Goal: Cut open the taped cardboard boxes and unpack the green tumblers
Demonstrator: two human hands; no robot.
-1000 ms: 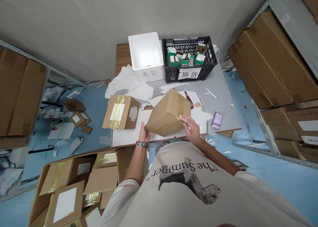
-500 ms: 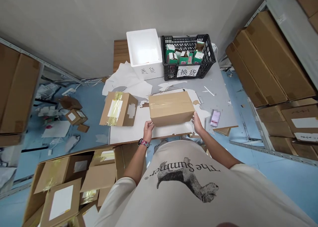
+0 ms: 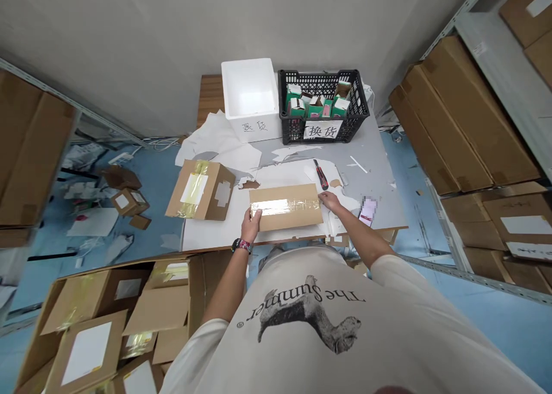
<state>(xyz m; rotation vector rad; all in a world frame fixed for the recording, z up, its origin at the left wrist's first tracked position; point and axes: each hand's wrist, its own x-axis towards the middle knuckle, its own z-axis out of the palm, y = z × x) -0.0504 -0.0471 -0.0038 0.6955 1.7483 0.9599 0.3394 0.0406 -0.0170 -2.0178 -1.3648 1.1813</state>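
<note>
A long cardboard box [image 3: 284, 217] lies between my hands above the front of the table, a strip of shiny clear tape along its upward face. My left hand [image 3: 250, 225] grips its left end, thumb on top and fingers underneath or out of sight. At the right end, my right hand [image 3: 330, 201] holds the corner with its fingers pressed on the edge. Just beyond the box, a red and black utility knife [image 3: 320, 174] rests on the white sheet. A second cardboard box [image 3: 215, 192], taped and labelled, stands to the left.
At the back of the table [image 3: 379, 164] stand a white foam box [image 3: 259, 126] and a black crate [image 3: 357, 121] holding several small green cartons. A phone [image 3: 368, 211] lies at the right. A large carton [image 3: 215, 273] of boxes is at lower left; loaded shelving flanks the right.
My hands have turned the box, so a taped face now points up, and brought it slightly left and nearer me. The utility knife behind it has come into view.
</note>
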